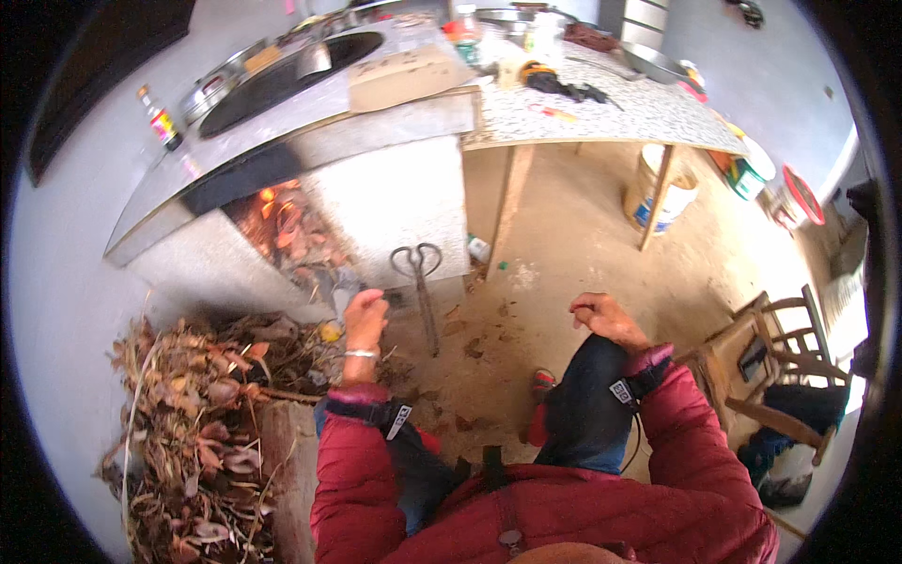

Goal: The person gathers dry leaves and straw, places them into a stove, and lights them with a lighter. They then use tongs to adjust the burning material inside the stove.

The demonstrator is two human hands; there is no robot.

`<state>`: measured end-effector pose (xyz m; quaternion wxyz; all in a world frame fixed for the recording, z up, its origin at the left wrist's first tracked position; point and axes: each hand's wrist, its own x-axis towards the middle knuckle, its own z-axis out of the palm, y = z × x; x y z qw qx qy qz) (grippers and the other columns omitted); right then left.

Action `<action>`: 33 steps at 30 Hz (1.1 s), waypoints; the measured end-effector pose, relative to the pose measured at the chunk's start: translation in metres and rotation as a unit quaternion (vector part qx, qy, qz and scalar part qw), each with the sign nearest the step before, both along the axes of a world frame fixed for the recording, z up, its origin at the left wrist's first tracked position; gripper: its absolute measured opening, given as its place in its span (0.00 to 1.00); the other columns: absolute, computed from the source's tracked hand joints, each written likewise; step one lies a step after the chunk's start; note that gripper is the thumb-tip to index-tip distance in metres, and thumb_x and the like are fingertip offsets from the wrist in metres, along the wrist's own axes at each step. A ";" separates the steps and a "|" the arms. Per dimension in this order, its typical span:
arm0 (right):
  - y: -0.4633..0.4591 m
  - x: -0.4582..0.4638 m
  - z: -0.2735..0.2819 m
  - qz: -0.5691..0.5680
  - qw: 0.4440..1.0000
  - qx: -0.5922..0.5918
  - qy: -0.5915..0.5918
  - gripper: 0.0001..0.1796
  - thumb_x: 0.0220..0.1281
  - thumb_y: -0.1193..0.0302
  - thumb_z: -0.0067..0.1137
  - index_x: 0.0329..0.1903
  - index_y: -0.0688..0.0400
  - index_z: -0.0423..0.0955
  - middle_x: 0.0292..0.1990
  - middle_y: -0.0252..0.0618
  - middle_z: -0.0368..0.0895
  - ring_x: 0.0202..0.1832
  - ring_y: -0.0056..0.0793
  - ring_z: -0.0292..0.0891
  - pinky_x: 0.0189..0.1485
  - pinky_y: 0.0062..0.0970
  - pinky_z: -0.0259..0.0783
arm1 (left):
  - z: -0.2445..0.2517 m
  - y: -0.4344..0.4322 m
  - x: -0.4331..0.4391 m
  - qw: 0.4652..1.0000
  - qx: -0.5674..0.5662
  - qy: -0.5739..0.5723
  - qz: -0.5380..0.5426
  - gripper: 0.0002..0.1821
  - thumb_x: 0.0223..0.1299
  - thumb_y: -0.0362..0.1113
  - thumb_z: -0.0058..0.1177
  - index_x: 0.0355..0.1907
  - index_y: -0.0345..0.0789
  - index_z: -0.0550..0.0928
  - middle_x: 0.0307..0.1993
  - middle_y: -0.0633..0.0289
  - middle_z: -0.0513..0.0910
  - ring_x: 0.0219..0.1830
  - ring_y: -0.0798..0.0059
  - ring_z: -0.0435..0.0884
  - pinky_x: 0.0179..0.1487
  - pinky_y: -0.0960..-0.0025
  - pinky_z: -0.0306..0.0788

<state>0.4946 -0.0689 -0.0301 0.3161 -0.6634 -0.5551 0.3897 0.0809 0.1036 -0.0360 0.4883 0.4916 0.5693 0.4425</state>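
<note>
My left hand (366,321), with a pale bracelet at the wrist, hovers in front of the stove opening, its fingers curled and nothing seen in them. Iron fire tongs (423,296) with two looped handles stand just right of it, against the stove's white front wall (402,197). Over my bent knee is my right hand (602,321), fingers loosely curled, with nothing visible in it. Flames (268,195) and glowing embers burn among leaves (289,225) in the stove opening. Dry leaves and twigs (204,409) are heaped at my left.
On the stove top sit a dark wok (239,106), a sauce bottle (161,118) and a cardboard sheet (409,77). A speckled table (634,116) adjoins it, with a bucket (659,190) beneath. A wooden chair (740,338) stands at my right, a phone-like dark object on its seat.
</note>
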 end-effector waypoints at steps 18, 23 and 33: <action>0.002 0.005 -0.008 0.013 0.999 -0.010 0.050 0.12 0.61 0.73 0.47 0.43 0.66 0.75 0.29 0.38 0.80 0.35 0.25 0.75 0.41 0.26 0.70 | -0.004 0.004 -0.003 0.999 -0.030 -0.023 -0.011 0.12 0.52 0.31 0.54 0.42 0.36 0.80 0.33 0.70 0.78 0.31 0.84 0.74 0.28 0.78 0.69; 0.001 0.004 -0.006 0.018 0.998 0.000 0.060 0.13 0.60 0.73 0.47 0.44 0.66 0.75 0.29 0.37 0.80 0.35 0.25 0.75 0.41 0.26 0.70 | -0.004 0.003 -0.003 0.999 -0.034 -0.023 -0.012 0.12 0.53 0.31 0.54 0.43 0.36 0.79 0.33 0.71 0.78 0.31 0.84 0.73 0.29 0.78 0.69; -0.003 0.004 -0.003 0.034 0.997 0.043 0.059 0.16 0.59 0.69 0.46 0.43 0.68 0.74 0.28 0.40 0.79 0.34 0.28 0.76 0.39 0.28 0.70 | -0.001 0.001 -0.001 0.999 -0.038 -0.009 -0.012 0.13 0.53 0.30 0.54 0.43 0.36 0.79 0.35 0.69 0.78 0.32 0.83 0.74 0.29 0.78 0.69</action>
